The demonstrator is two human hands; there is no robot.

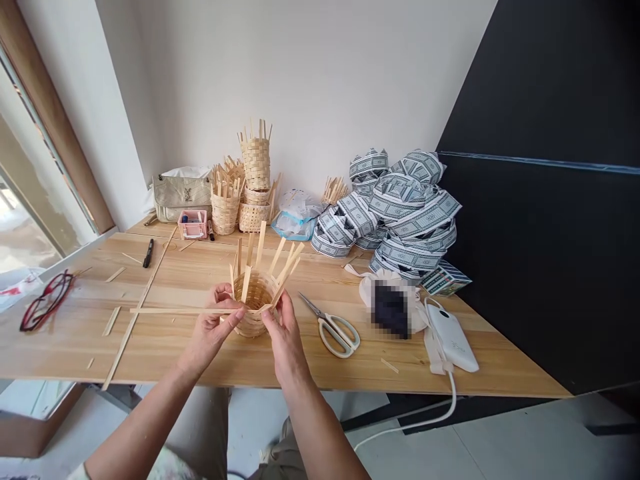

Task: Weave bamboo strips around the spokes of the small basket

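1. Straw-yellow in the head view, a small woven basket [250, 327] is sitting between both hands at the near side of the table [185, 283], its stakes [261, 243] fanning upward.
2. The left hand [213, 320] is pinching tightly, thumb on the near rim, fingers reaching around the basket's left side; it is holding a long strip [180, 311] that is extending left.
3. The right hand [283, 327] is gripping the rim's right side, thumb in front, fingers curling around the outside.
4. Scissors [325, 317] are lying just to the right, unheld.
5. The person seems to be weaving the strip along the rim; the next move is probably calling for steadying the basket while guiding the strip snugly past a stake.
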